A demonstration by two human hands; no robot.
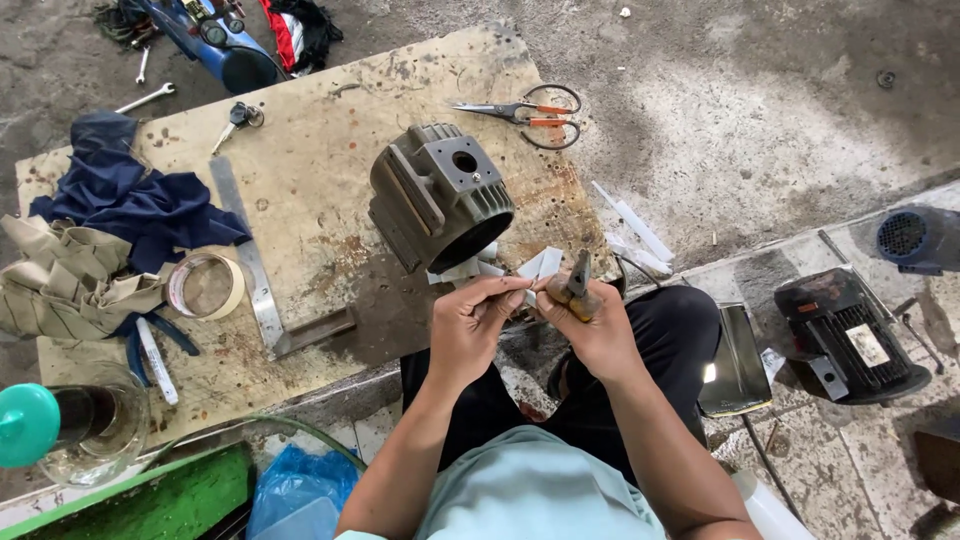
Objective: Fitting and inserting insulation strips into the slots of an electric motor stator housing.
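Just in front of the grey motor housing (440, 195), our left hand (470, 325) pinches a thin white paper strip (530, 268); our right hand (598, 330) grips pliers (577, 282). It looks light, bendable, best held by an end.

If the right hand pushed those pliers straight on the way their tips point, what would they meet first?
Probably the white paper strips just beyond the pliers in the right hand, then the grey motor housing; depth is hard to judge.

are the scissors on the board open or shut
Open. The scissors lie flat near the board's far edge, handles spread apart, blades slightly parted toward the left.
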